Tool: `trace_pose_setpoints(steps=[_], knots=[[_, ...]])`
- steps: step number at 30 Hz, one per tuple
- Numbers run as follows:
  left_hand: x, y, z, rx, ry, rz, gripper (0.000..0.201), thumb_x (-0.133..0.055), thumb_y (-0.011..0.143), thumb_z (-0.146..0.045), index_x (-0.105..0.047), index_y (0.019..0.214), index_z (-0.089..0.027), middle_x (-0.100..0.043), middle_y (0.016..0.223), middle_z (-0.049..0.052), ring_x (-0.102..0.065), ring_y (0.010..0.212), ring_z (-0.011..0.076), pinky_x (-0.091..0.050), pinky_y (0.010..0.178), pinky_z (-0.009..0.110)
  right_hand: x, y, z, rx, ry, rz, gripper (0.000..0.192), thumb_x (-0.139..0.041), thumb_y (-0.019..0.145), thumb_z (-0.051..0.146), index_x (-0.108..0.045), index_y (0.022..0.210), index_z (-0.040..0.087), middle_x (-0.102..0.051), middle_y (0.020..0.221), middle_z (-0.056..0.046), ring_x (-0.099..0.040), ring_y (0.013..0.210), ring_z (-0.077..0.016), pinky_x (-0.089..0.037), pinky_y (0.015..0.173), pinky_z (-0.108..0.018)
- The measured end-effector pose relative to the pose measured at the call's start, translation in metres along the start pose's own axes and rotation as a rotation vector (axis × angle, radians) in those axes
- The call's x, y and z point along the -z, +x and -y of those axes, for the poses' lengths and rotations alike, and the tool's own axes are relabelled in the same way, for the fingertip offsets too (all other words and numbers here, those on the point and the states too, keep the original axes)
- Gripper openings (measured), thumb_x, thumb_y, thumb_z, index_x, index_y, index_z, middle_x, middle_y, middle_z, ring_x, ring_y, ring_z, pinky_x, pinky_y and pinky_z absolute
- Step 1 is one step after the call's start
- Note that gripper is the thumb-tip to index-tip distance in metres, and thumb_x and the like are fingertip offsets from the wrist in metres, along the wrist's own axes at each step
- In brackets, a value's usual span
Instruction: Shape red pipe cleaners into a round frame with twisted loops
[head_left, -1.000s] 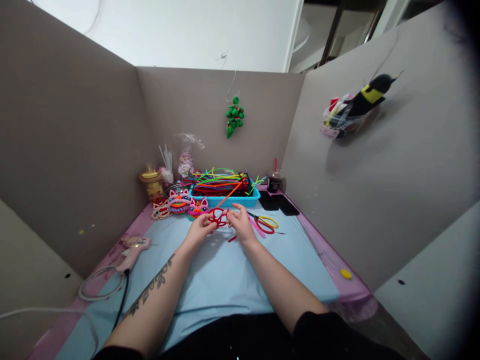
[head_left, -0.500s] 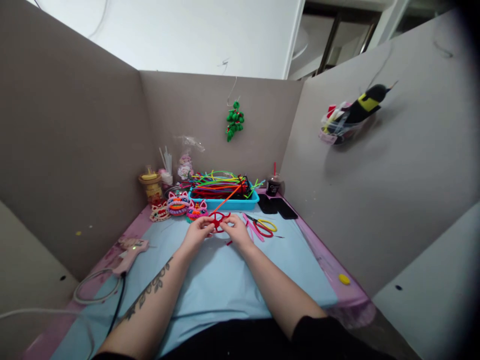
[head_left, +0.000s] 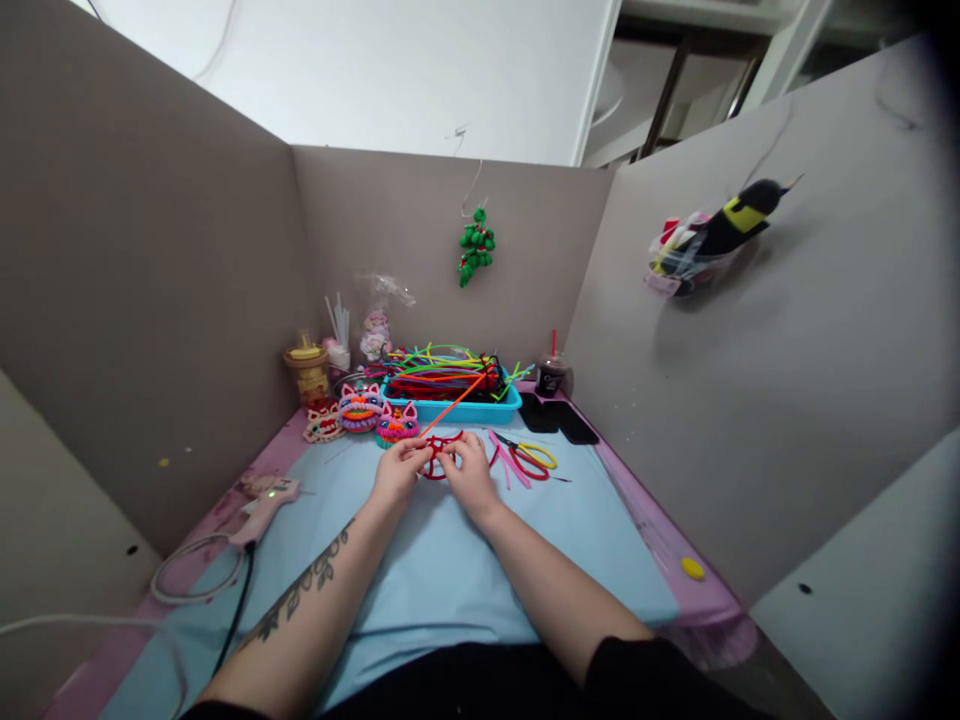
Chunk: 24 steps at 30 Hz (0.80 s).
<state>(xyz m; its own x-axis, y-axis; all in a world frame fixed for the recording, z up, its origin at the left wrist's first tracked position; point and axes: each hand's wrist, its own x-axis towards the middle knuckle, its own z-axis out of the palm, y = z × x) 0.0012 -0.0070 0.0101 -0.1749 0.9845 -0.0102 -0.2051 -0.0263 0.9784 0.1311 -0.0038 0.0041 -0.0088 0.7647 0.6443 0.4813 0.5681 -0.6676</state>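
Observation:
Between my two hands is a rounded frame bent from red pipe cleaners (head_left: 434, 474), held just above the blue cloth. My left hand (head_left: 400, 468) pinches its left side with thumb and fingertips. On the other side my right hand (head_left: 468, 474) is closed on it, its thumb and finger near the middle of the frame. An orange pipe cleaner (head_left: 454, 404) slants from the tray down toward my left fingers; whether it is held there I cannot tell. Pink strips (head_left: 513, 466) and scissors with red and yellow handles (head_left: 534, 458) lie right of my right hand.
Behind my hands stands a blue tray (head_left: 450, 411) of colourful pipe cleaners. Several fuzzy animal-head figures (head_left: 361, 408) sit left of it. A pink glue gun (head_left: 264, 512) with its cord lies at left. Two dark phone-like slabs (head_left: 556, 416) and a drink cup (head_left: 550, 374) are back right.
The red frame has turned and tilted a little between my fingers, with both hands still pinching it. The whole view has shifted slightly.

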Motion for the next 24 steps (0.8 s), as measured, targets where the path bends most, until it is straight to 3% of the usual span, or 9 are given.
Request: trace_pose_setpoints(steps=[7,12,16,19,24], knots=[[0.001,0.0,-0.003,0.048,-0.033,-0.017,0.045,-0.076,0.046,-0.034,-0.06,0.082,-0.012,-0.052,0.047,-0.005,-0.041,0.039,0.0053,-0.024,0.04,0.019,-0.003,-0.006,0.006,0.017,-0.012,-0.004,0.008,-0.058,0.075,0.021,-0.064,0.07,0.019,-0.05,0.078,-0.004,-0.046,0.086,-0.0192,-0.037,0.08,-0.033],[0.004,-0.001,-0.011,0.023,0.112,0.063,0.047,-0.072,0.054,-0.038,-0.059,0.092,-0.013,-0.058,0.053,-0.002,-0.046,0.044,0.0071,-0.024,0.041,0.018,-0.006,0.0,-0.005,-0.218,0.154,-0.008,0.01,-0.063,0.069,0.027,-0.065,0.064,0.018,-0.052,0.078,-0.004,-0.05,0.086,-0.0192,-0.038,0.082,-0.032],[0.007,0.0,-0.011,-0.082,0.166,0.131,0.05,-0.066,0.06,-0.04,-0.057,0.102,-0.012,-0.058,0.052,-0.002,-0.048,0.044,0.0086,-0.026,0.042,0.018,-0.009,0.004,-0.018,-0.423,0.366,0.011,0.012,-0.07,0.058,0.028,-0.066,0.06,0.018,-0.055,0.097,-0.006,-0.051,0.096,-0.0215,-0.033,0.09,-0.033],[0.007,0.003,-0.008,-0.136,0.163,0.15,0.047,-0.066,0.061,-0.037,-0.056,0.1,-0.012,-0.058,0.054,-0.001,-0.051,0.047,0.0095,-0.03,0.044,0.019,-0.011,0.005,-0.023,-0.492,0.591,0.04,0.015,-0.073,0.054,0.031,-0.067,0.059,0.017,-0.059,0.098,-0.006,-0.053,0.094,-0.0215,-0.034,0.089,-0.033],[0.007,0.006,-0.004,-0.187,0.161,0.196,0.043,-0.066,0.062,-0.035,-0.055,0.097,-0.013,-0.057,0.054,-0.003,-0.051,0.048,0.0092,-0.035,0.049,0.02,-0.01,0.004,-0.023,-0.526,0.805,0.134,0.018,-0.074,0.053,0.033,-0.065,0.054,0.017,-0.063,0.08,-0.003,-0.055,0.078,-0.0176,-0.039,0.08,-0.032]])
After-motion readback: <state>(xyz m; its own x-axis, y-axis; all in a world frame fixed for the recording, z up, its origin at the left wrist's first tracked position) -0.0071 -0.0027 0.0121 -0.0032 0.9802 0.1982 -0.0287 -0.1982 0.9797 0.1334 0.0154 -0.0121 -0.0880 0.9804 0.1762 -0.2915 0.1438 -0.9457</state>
